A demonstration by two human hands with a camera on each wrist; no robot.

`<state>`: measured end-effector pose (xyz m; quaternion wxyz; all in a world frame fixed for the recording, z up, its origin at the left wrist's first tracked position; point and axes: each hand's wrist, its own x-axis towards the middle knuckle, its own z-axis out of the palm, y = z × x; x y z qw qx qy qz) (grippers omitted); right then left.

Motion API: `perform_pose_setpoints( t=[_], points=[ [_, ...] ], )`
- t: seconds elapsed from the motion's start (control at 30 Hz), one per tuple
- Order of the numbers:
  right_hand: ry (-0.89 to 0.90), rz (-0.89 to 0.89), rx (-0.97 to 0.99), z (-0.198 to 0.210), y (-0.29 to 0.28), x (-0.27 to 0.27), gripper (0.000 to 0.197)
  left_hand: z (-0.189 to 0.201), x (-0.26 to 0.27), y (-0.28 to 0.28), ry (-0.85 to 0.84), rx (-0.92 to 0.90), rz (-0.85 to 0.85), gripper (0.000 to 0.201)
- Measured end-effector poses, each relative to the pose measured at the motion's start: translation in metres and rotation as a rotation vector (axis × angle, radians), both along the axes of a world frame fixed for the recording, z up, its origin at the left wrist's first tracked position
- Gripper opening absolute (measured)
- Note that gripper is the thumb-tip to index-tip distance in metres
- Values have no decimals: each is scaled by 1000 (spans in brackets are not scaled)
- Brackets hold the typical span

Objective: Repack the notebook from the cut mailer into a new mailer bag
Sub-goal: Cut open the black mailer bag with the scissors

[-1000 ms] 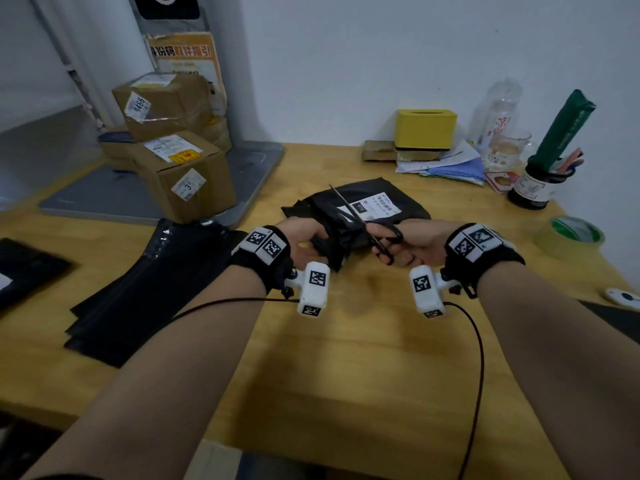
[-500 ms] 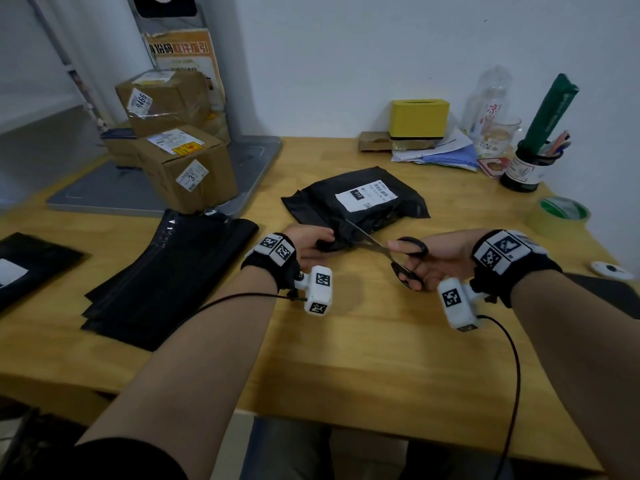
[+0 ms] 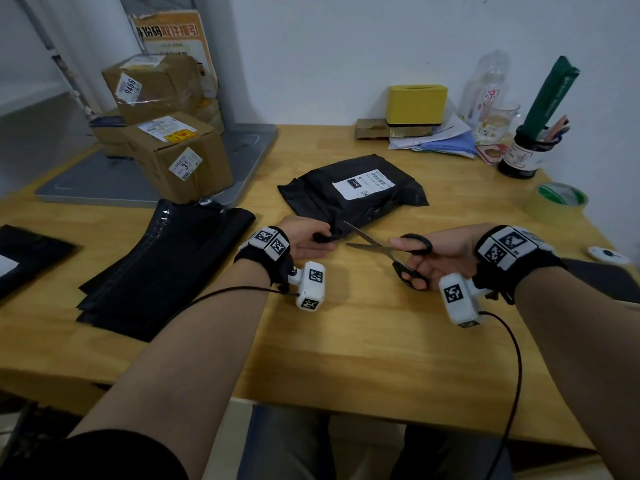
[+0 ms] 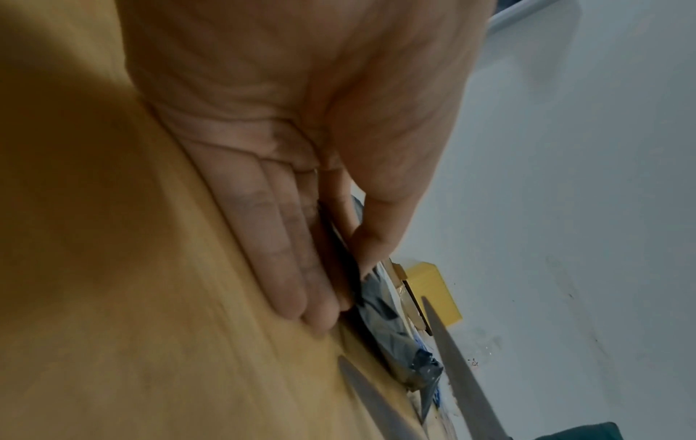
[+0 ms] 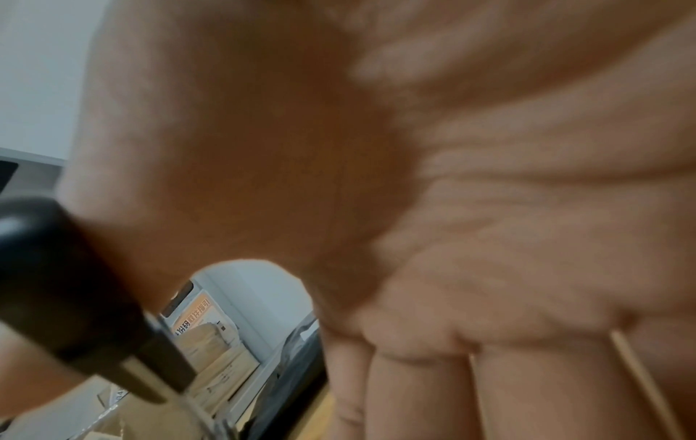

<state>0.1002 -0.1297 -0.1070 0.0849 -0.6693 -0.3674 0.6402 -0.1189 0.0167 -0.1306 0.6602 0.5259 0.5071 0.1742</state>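
A black mailer (image 3: 353,195) with a white label lies flat on the wooden table (image 3: 363,358). My left hand (image 3: 308,239) pinches its near corner; in the left wrist view the thumb and fingers (image 4: 301,268) clamp the black plastic (image 4: 391,333). My right hand (image 3: 440,254) holds black-handled scissors (image 3: 391,249) with the blades spread apart, their tips pointing at that corner (image 4: 452,351). The black scissor handle (image 5: 68,282) fills the lower left of the blurred right wrist view. A stack of new black mailer bags (image 3: 162,265) lies to the left. The notebook is hidden.
Cardboard parcels (image 3: 176,154) stand on a grey tray (image 3: 104,181) at the back left. A yellow box (image 3: 415,103), papers, a bottle, a glass and a pen jar (image 3: 523,157) line the back wall. A tape roll (image 3: 557,202) sits at the right.
The mailer went from lifted and bunched at my hands to lying flat. My right hand drew the scissors back to the right and spread the blades. My left hand keeps its corner.
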Motion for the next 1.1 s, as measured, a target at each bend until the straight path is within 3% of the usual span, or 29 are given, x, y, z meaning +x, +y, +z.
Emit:
perform_pose_setpoints(
  t=[0.2,0.37,0.53,0.83,1.1],
  points=[
    [-17,-39,51,0,3,-10,93,2,1,1,-5,-11,-60,36],
    [-67,-101,112,-6,14,-22,99,1,4,0,16,21,-66,21],
    [10,-137,92,-11,23,-33,93,-2,3,2,31,26,-70,25],
    [-89,-171,180,-14,32,-42,68,-5,3,5,9,37,-58,20],
    [-139,-159,200,-18,34,-42,72,-3,3,7,23,6,-95,25]
  ],
)
